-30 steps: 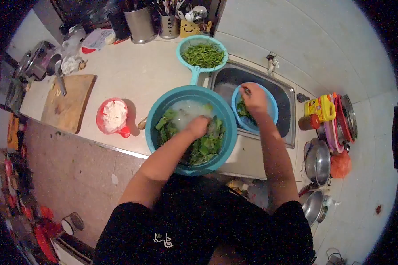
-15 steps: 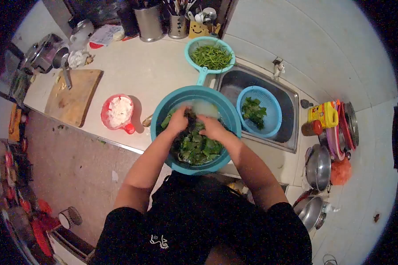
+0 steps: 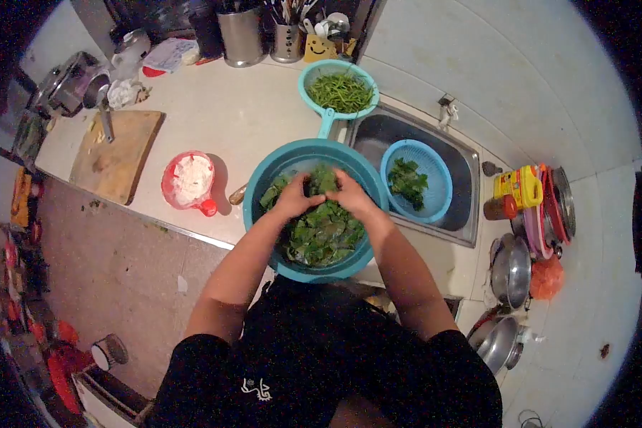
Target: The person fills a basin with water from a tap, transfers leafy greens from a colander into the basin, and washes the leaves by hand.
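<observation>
A large teal basin (image 3: 259,239) holds water and many leafy greens (image 3: 321,235). Over it, my left hand (image 3: 296,197) and my right hand (image 3: 348,195) face each other with curved fingers, gathering a bunch of the greens between them. The thumbs nearly meet at the near side of the bunch. Some fingertips are hidden by leaves. Right of the basin, a blue colander (image 3: 441,178) with a few leafy greens sits in the sink (image 3: 471,196).
A pale teal strainer (image 3: 326,123) of green beans stands behind the basin. To the left are a red scoop (image 3: 207,207) of white powder and a wooden cutting board (image 3: 125,164) with a knife (image 3: 106,125). Metal pans (image 3: 511,271) lean at the right wall.
My hands have come up and closer together, with a bunch of greens now raised between them. The basin and the things around it stay in place.
</observation>
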`<state>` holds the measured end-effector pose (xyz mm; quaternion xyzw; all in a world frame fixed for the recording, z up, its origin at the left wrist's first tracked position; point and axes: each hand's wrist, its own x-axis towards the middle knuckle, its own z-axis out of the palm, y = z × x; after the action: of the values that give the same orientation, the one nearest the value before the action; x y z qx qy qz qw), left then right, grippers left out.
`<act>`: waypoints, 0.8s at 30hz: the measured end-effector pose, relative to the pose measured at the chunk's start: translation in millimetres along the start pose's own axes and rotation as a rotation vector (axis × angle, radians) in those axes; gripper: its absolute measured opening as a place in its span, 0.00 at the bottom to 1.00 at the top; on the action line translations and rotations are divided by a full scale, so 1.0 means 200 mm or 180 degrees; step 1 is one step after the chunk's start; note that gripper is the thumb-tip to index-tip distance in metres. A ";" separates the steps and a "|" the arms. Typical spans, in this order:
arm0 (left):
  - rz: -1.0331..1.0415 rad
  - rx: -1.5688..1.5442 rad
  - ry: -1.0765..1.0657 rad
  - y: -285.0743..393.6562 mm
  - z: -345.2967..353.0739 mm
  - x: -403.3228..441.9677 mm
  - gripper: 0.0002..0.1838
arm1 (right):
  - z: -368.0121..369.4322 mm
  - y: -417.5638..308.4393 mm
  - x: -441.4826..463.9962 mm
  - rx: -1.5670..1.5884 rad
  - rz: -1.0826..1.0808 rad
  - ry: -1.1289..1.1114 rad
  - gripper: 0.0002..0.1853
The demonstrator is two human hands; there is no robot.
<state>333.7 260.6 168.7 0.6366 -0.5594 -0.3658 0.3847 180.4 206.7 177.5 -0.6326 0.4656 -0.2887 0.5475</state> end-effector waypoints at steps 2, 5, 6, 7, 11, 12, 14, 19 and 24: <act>0.0062 0.0203 -0.0093 -0.01 0.02 0.01 0.30 | 0.02 0.08 0.02 -0.0667 -0.0798 -0.0244 0.17; -0.0332 0.1245 -0.0641 0.02 0.03 0.02 0.28 | 0.09 0.06 0.01 -0.2973 0.0006 -0.0612 0.12; -0.0247 0.1484 -0.0624 -0.08 0.07 0.04 0.24 | 0.10 0.07 0.02 -0.2969 0.0000 -0.0604 0.12; -0.0165 0.1723 -0.0602 -0.10 0.07 0.04 0.21 | 0.10 0.08 0.03 -0.3276 0.0075 -0.0728 0.11; -0.0678 0.1584 -0.0554 -0.07 0.06 0.05 0.18 | 0.09 0.06 0.05 -0.3177 0.0391 -0.0366 0.11; -0.0663 0.1363 -0.0407 -0.09 0.06 0.05 0.19 | 0.09 0.08 0.06 -0.3185 0.0387 -0.0362 0.11; -0.0650 0.1130 -0.0251 -0.08 0.05 0.05 0.19 | 0.10 0.17 0.09 -0.2488 -0.0160 -0.0161 0.12; -0.0469 0.0130 -0.0418 -0.12 0.09 0.07 0.19 | 0.11 0.03 0.03 -0.2685 0.0127 -0.0574 0.17; -0.0640 -0.0440 -0.0513 -0.02 0.03 0.04 0.20 | 0.08 0.03 0.04 -0.1841 -0.0355 -0.0501 0.23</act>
<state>331.4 252.5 161.9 0.6300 -0.4953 -0.4901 0.3428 195.9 206.1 167.7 -0.8072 0.4491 -0.1238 0.3624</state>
